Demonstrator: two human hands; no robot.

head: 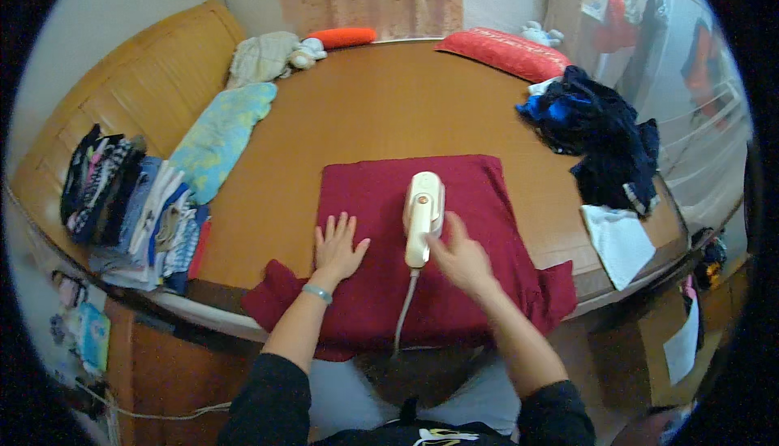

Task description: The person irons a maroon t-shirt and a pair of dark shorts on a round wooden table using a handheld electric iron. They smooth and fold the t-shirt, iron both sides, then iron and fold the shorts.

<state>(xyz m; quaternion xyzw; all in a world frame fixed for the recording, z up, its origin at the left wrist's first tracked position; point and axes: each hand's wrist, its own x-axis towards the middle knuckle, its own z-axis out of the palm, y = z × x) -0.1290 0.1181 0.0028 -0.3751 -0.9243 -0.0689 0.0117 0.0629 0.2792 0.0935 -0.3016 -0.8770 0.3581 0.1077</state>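
A dark red knit garment (377,196) lies spread on the bed, its sleeve parts out to both sides near the front edge. On its left part my left hand (338,250) rests flat, fingers apart, a pale bangle at the wrist. A cream handheld iron (424,214) sits on the garment, handle towards me, its pale cord (406,309) running down over the front edge. Just right of the handle is my right hand (462,257), slightly blurred, with thumb and fingers apart. Its thumb is close to the handle; whether it touches cannot be told.
Folded clothes (143,214) stand in a row at the left, beside a blue-yellow cloth (225,135). To the right lie a dark clothing heap (602,129) and a white folded cloth (618,242). A red pillow (505,53) and an orange bolster (342,37) lie at the back.
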